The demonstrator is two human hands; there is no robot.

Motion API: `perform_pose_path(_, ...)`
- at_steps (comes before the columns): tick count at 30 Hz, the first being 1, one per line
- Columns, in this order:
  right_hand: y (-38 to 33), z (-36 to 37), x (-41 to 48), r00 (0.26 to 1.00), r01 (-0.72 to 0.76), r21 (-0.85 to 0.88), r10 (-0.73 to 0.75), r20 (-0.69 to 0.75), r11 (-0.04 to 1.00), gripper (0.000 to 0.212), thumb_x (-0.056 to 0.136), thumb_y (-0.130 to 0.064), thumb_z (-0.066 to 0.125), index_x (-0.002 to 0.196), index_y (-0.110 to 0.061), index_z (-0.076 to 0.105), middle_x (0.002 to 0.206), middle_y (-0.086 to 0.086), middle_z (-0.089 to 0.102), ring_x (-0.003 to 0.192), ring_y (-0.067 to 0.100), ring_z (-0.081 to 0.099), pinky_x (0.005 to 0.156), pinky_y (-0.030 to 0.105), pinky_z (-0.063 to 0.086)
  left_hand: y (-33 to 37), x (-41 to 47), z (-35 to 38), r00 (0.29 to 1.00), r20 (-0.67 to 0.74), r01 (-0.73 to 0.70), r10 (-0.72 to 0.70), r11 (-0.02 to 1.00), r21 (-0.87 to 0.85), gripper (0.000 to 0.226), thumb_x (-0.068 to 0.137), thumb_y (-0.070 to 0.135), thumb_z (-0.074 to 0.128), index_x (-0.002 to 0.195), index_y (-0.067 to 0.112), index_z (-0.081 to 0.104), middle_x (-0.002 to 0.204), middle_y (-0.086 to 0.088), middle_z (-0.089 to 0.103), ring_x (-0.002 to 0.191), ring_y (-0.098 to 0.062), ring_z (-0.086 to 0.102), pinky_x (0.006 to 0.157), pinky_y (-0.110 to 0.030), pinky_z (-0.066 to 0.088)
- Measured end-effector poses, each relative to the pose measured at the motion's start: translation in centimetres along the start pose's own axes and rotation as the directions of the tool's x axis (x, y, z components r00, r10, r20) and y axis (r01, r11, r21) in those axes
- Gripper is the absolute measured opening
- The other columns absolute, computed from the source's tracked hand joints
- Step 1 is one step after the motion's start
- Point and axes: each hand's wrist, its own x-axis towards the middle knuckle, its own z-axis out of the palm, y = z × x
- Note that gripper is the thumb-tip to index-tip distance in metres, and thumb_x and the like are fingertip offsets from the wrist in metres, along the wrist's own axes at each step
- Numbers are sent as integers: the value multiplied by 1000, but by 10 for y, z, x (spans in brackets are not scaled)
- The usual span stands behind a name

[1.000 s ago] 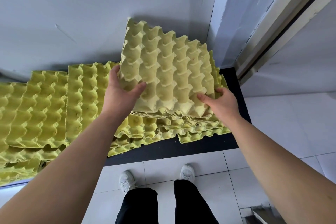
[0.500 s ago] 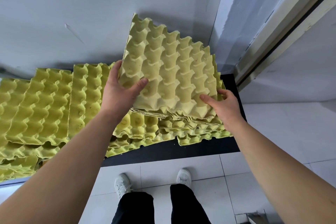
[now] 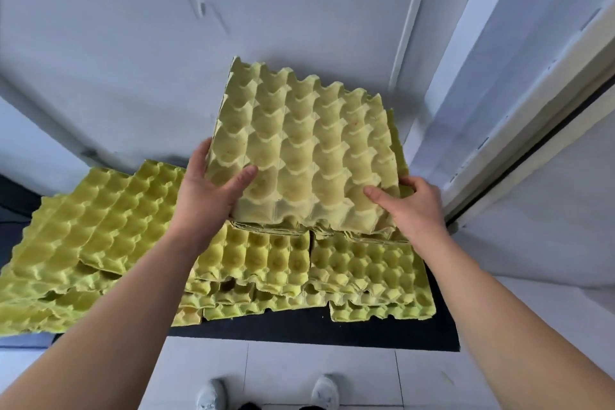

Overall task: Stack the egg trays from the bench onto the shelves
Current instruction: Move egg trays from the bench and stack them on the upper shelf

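I hold a thin stack of yellow-green egg trays [image 3: 306, 150], tilted with its far edge raised, above the piles on the bench. My left hand [image 3: 208, 193] grips its near left corner, thumb on top. At the near right corner my right hand [image 3: 409, 206] clasps it, thumb pressed into a cup. Below lie more egg trays [image 3: 366, 273] in uneven piles on the black bench [image 3: 299, 329]. Another pile of trays [image 3: 83, 243] spreads out to the left.
A pale grey wall [image 3: 299, 10] rises right behind the bench. A door frame with a dark gap [image 3: 532, 143] runs diagonally on the right. White floor tiles [image 3: 283, 369] and my white shoes [image 3: 326, 393] show at the bottom.
Both hands have lifted the held stack of trays higher off the pile, and its far edge has tipped up further. The view has tilted upward.
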Motion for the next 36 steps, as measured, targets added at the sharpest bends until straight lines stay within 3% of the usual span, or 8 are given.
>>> perform_pose_path(3,-45,10,-10,996,86,-35,-85,36,996,91,56,-68,76,126,-17,50,129,2,43,112,20,50,101,43,43,15,-5,-39,996,-85,-29,27,999,-26,74,78,33,76,141,34,37,117,21,59,104,5,58,87,-20,47)
perform_pose_path(7,-112,36,-28,976,210,-55,-206,67,976,94,50,-74,73,124,-19,52,129,3,44,109,22,55,96,45,48,30,-12,-102,979,-199,-57,41,996,-72,76,75,38,76,141,32,38,116,19,61,105,1,60,89,-24,48)
perform_pose_path(10,-163,65,-50,951,301,-78,-293,101,950,87,57,-69,74,125,-19,52,128,4,41,110,23,53,94,38,46,39,-21,-157,957,-285,-89,57,991,-99,72,77,39,75,140,32,41,120,13,63,106,-5,62,91,-28,50)
perform_pose_path(15,-245,130,-106,891,437,-52,-424,165,898,79,64,-63,75,126,-20,51,128,2,38,95,15,49,77,28,41,46,-45,-265,915,-397,-146,76,978,-150,60,78,41,74,131,37,48,112,15,68,99,-6,67,87,-36,54)
perform_pose_path(19,-304,192,-160,837,521,-13,-508,201,853,81,62,-65,74,125,-19,53,128,3,40,102,20,54,83,32,48,49,-66,-360,875,-475,-198,96,965,-170,55,79,37,74,129,34,51,113,11,68,99,-10,67,84,-40,56)
perform_pose_path(23,-359,253,-214,791,570,50,-563,240,820,92,49,-77,72,121,-22,56,123,4,51,98,20,61,85,40,54,56,-87,-456,825,-552,-242,124,959,-145,55,77,37,75,127,33,52,112,10,69,99,-11,68,85,-41,56)
perform_pose_path(29,-444,325,-281,711,635,131,-642,286,761,97,39,-83,67,115,-23,59,119,5,57,98,21,61,85,41,54,72,-111,-571,747,-651,-293,135,946,-141,57,74,38,76,125,34,52,112,7,68,96,-15,69,78,-42,59)
perform_pose_path(36,-539,408,-330,601,700,199,-716,355,686,86,42,-79,71,109,-27,58,119,4,57,96,20,61,85,41,54,80,-110,-681,658,-745,-337,111,928,-160,66,67,40,79,126,28,53,112,1,70,98,-23,69,83,-51,56)
